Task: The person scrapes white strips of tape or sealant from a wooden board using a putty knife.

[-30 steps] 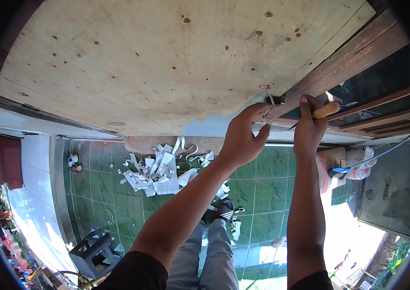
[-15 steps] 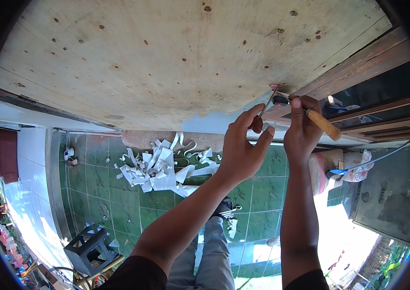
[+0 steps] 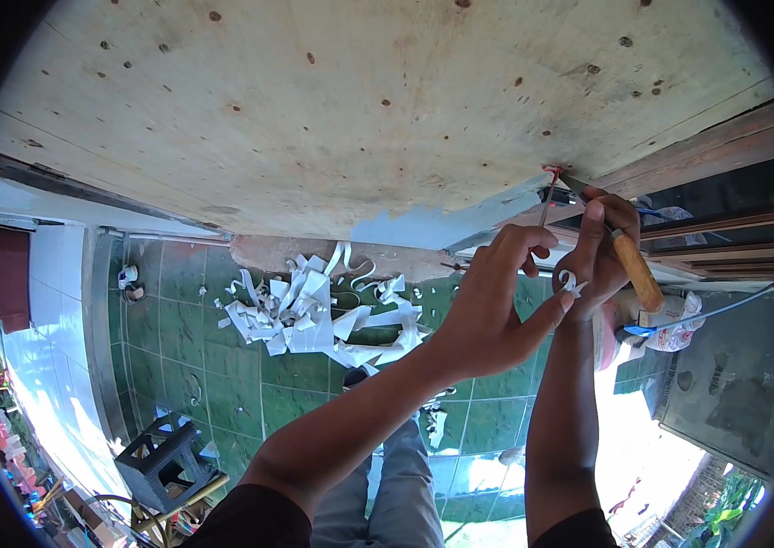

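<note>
My right hand (image 3: 601, 256) is closed round a knife with a wooden handle (image 3: 635, 269). Its grey blade (image 3: 573, 185) reaches up to a small red spot (image 3: 553, 170) at the lower edge of a bare plywood panel (image 3: 314, 119). From that spot a thin reddish strand (image 3: 547, 205) runs down to the curled fingers of my left hand (image 3: 496, 297), which grip its lower end. A white curled scrap (image 3: 571, 282) sits by my left thumb tip, the thumb held away from the fingers. Light-blue surface (image 3: 442, 224) shows along the panel's bottom edge.
White peeled strips (image 3: 305, 306) lie heaped on the green tiled floor (image 3: 231, 388). A dark plastic stool (image 3: 166, 464) stands at lower left. Wood-framed glass (image 3: 725, 196) borders the panel on the right, above whitish sacks (image 3: 674, 333) and a blue hose (image 3: 725, 315).
Both hands have shifted slightly right in view, and the left has dropped lower, its thumb now overlapping the right wrist. The knife blade shows more, and the white scrap by the thumb appears.
</note>
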`<state>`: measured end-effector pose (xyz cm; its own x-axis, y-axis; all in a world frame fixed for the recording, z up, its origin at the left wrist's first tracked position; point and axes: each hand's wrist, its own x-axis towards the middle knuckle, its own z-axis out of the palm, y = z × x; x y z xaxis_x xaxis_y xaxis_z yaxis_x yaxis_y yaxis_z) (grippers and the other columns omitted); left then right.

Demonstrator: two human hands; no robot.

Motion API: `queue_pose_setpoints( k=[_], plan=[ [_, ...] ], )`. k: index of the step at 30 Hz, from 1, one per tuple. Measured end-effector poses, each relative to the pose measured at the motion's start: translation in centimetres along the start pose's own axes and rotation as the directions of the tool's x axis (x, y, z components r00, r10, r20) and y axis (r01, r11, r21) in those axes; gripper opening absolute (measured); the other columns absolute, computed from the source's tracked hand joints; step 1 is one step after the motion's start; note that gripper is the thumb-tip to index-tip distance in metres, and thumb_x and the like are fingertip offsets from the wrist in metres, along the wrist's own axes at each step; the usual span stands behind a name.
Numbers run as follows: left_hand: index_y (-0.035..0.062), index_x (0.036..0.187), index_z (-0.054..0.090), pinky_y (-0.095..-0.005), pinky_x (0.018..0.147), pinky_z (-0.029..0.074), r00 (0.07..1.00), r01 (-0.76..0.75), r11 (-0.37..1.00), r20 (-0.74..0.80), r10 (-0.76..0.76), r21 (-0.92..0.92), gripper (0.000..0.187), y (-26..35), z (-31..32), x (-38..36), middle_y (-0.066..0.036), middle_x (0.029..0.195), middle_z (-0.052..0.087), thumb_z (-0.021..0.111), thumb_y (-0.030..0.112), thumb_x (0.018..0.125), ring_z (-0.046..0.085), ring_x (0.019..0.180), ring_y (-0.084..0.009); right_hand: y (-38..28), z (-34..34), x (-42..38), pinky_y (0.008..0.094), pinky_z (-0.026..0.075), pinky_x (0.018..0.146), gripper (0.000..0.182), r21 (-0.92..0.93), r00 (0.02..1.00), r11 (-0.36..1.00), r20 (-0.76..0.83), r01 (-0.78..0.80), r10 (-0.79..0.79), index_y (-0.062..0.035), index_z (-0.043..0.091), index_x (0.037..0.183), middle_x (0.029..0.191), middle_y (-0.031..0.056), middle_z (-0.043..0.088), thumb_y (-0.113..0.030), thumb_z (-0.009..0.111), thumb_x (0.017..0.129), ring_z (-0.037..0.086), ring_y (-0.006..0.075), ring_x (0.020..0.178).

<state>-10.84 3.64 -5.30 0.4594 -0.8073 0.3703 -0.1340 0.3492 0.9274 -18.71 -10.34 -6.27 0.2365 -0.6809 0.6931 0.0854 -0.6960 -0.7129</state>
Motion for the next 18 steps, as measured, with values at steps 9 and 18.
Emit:
queue_pose_setpoints(
  k=[9, 18],
  plan=[
    [0.0025, 0.126, 0.044, -0.0402, 0.100, 0.046, 0.999, 0.005, 1.000, 0.035, -0.005, 0.006, 0.046, -0.3, 0.4, -0.6, -0.017, 0.116, 0.056, 0.076, 0.014, 0.094, 0.057, 0.104, -0.0240, 1.1, 0.3, -0.2, 0.0367, 0.054, 0.093, 0.011, 0.028, 1.000, 1.000, -0.014, -0.003, 0.003, 0.0012, 0.055, 0.107, 0.110, 0.0155, 0.064, -0.004, 0.064, 0.103, 0.065, 0.0233, 0.105],
    [0.0032, 0.127, 0.043, -0.0425, 0.106, 0.046, 0.992, 0.127, 0.989, 0.029, -0.125, -0.073, 0.046, -0.2, 0.6, -1.7, -0.023, 0.132, 0.059, 0.075, 0.013, 0.095, 0.060, 0.121, -0.0285, 0.4, 0.4, 0.2, 0.0321, 0.052, 0.090, 0.012, -0.016, 0.994, 0.995, -0.032, -0.102, 0.101, 0.0012, 0.056, 0.105, 0.107, 0.0121, 0.063, -0.005, 0.066, 0.103, 0.061, 0.0189, 0.098]
  ],
)
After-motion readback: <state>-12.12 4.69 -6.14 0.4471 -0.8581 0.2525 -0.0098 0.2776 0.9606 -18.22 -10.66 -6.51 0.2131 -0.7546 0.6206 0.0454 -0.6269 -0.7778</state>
